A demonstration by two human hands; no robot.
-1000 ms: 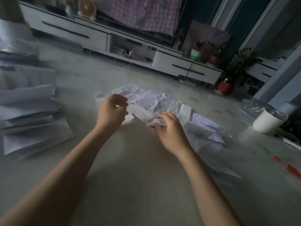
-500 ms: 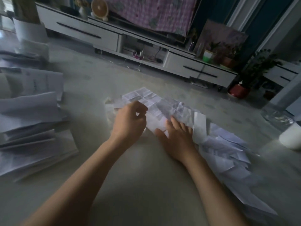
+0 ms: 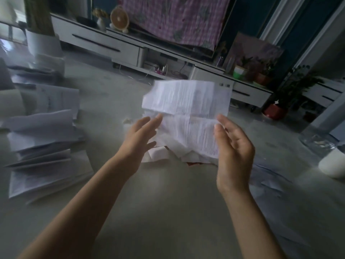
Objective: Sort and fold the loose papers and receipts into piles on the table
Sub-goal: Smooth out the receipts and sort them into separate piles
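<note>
Up over the table (image 3: pixel 168 212), a creased sheet (image 3: pixel 186 109) hangs between my hands, clear of the loose papers (image 3: pixel 162 156) lying under it. My left hand (image 3: pixel 139 136): fingers straight and together, tips touching the sheet's left edge. My right hand (image 3: pixel 233 144): thumb pinching the right edge, other fingers loosely curved. Folded piles (image 3: pixel 43 146) sit off to my left.
</note>
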